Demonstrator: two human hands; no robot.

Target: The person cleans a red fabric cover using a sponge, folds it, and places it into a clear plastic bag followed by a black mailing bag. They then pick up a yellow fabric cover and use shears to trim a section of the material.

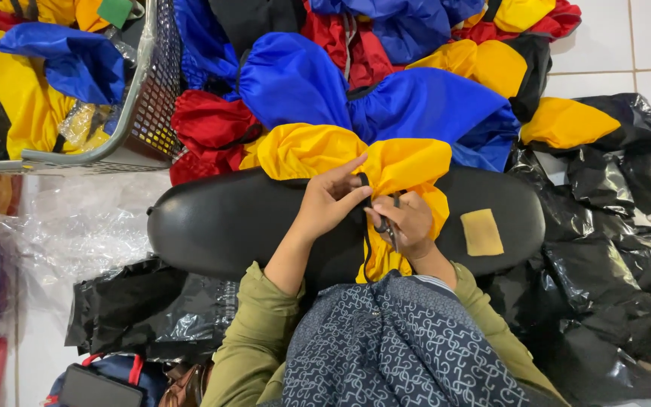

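Note:
A yellow fabric piece [318,151] with black trim lies across a long black padded board [220,218]. My left hand [331,200] presses and pinches the yellow fabric near its middle fold. My right hand [407,223] is closed around small dark scissors [383,224], their tip at the fabric's black edge right beside my left fingers. Part of the yellow cloth hangs down over the board's near edge toward my lap.
Blue fabric [295,75], red fabric [212,120] and more yellow pieces are heaped beyond the board. A grey mesh basket [145,98] of similar pieces stands at top left. Black plastic sheeting [604,256] lies right, clear plastic [77,226] left. A yellow patch [481,231] sits on the board.

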